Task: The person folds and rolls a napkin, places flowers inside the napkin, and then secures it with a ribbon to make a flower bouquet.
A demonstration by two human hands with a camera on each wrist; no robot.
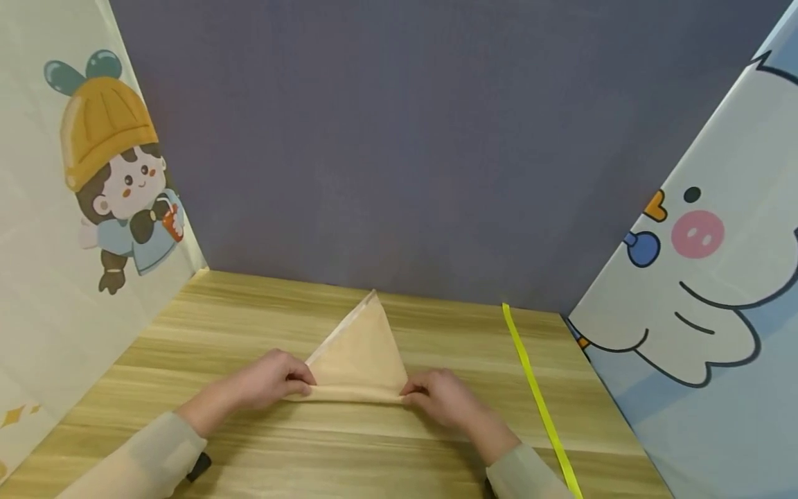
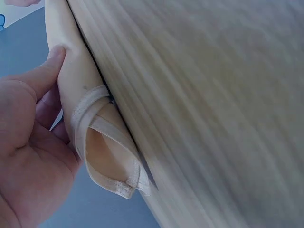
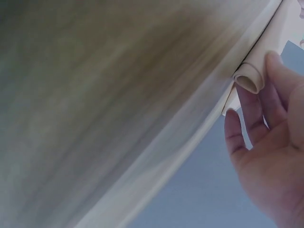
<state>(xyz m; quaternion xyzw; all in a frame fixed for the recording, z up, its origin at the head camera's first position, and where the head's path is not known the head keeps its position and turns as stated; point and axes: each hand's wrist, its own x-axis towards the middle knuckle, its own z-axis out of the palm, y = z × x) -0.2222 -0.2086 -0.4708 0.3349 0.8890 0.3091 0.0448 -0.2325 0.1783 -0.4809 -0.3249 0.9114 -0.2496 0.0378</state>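
A pale peach cloth (image 1: pixel 364 346) lies on the wooden table, its far part a triangle whose tip points at the back wall. Its near edge is rolled into a narrow tube (image 1: pixel 355 394). My left hand (image 1: pixel 280 380) pinches the left end of the roll between thumb and fingers. At the right end, my right hand (image 1: pixel 441 396) pinches the roll in the same way. The left wrist view shows a loose, open roll end (image 2: pixel 111 156) with stitched hems beside the left palm. A tighter coiled end (image 3: pixel 249 80) shows at the right thumb in the right wrist view.
A yellow strip (image 1: pixel 539 398) runs front to back along the right part of the wooden table (image 1: pixel 349 457). A grey-blue wall (image 1: pixel 386 138) stands behind. Side panels with cartoon figures rise at left (image 1: pixel 37 208) and right (image 1: pixel 736 173).
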